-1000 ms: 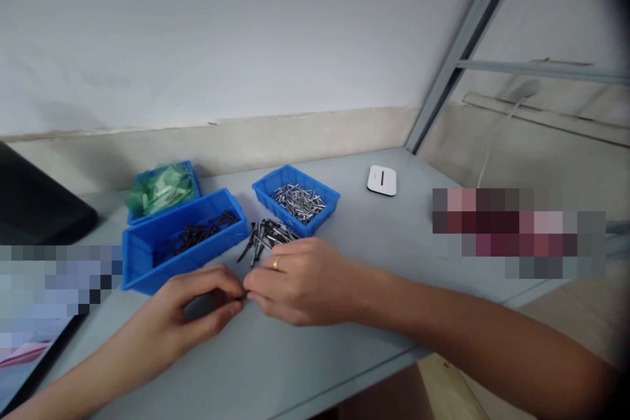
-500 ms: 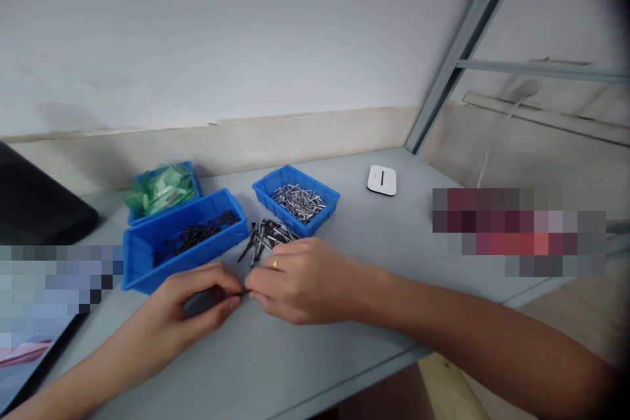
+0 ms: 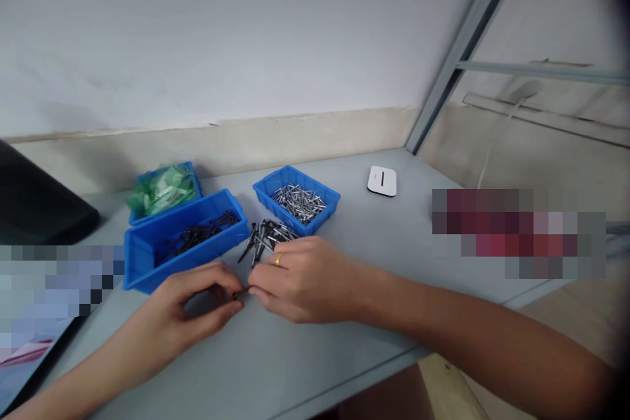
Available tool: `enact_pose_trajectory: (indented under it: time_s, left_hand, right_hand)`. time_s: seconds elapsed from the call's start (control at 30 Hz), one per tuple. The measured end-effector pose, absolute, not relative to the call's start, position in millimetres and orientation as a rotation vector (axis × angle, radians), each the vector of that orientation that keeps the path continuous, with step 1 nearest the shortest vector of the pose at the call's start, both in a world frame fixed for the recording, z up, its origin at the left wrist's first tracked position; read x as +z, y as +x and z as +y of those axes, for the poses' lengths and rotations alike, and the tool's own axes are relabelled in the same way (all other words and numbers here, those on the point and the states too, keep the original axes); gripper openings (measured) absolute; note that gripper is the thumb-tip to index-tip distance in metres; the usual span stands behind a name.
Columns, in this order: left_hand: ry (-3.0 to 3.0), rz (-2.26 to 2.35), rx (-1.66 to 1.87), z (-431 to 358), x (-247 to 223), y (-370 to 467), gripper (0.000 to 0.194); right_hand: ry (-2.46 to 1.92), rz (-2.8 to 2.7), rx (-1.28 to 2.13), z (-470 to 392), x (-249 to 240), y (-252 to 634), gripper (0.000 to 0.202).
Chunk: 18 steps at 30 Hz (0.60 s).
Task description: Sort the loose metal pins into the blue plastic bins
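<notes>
A small dark screw point(image 3: 241, 293) spans the gap between my two hands, just above the table. Thumb and forefinger of my left hand point(image 3: 199, 302) pinch one end. The fingertips of my right hand point(image 3: 300, 282), which wears a ring, close on the other end and hide part of it. Behind my right hand lies a mixed pile of silver nails and dark screws point(image 3: 263, 239), partly covered by the fingers. Beyond my left hand stands a long blue bin point(image 3: 140, 249) with dark screws point(image 3: 201, 235) in it. Silver nails point(image 3: 301, 202) fill a smaller blue bin point(image 3: 322, 218) behind the pile.
Another blue bin point(image 3: 195, 177) at the back left holds green plastic wrapping point(image 3: 165, 190). A white box-shaped device point(image 3: 382, 181) rests toward the back right of the grey table point(image 3: 236, 367). A black object point(image 3: 44, 203) stands at the left, and a metal post point(image 3: 443, 85) rises at the right.
My right hand has drawn slightly to the right, and more of the dark screw shows between my fingers. The bins and the pile look the same.
</notes>
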<state>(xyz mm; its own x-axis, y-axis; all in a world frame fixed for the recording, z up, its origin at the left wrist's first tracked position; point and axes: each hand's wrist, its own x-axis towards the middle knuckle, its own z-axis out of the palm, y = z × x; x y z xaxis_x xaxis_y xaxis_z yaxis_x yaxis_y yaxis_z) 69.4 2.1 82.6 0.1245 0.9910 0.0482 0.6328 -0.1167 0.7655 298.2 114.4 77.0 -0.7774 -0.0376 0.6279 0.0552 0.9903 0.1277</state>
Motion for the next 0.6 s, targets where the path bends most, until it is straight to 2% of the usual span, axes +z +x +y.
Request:
enact_pose_trajectory:
  time_s: [0.6]
  left_hand:
    - [1.735, 1.562, 0.925, 2.1, 89.3, 73.6, 0.013]
  right_hand:
    - [0.021, -2.301, -0.109, 111.0, 70.3, 292.9, 0.03]
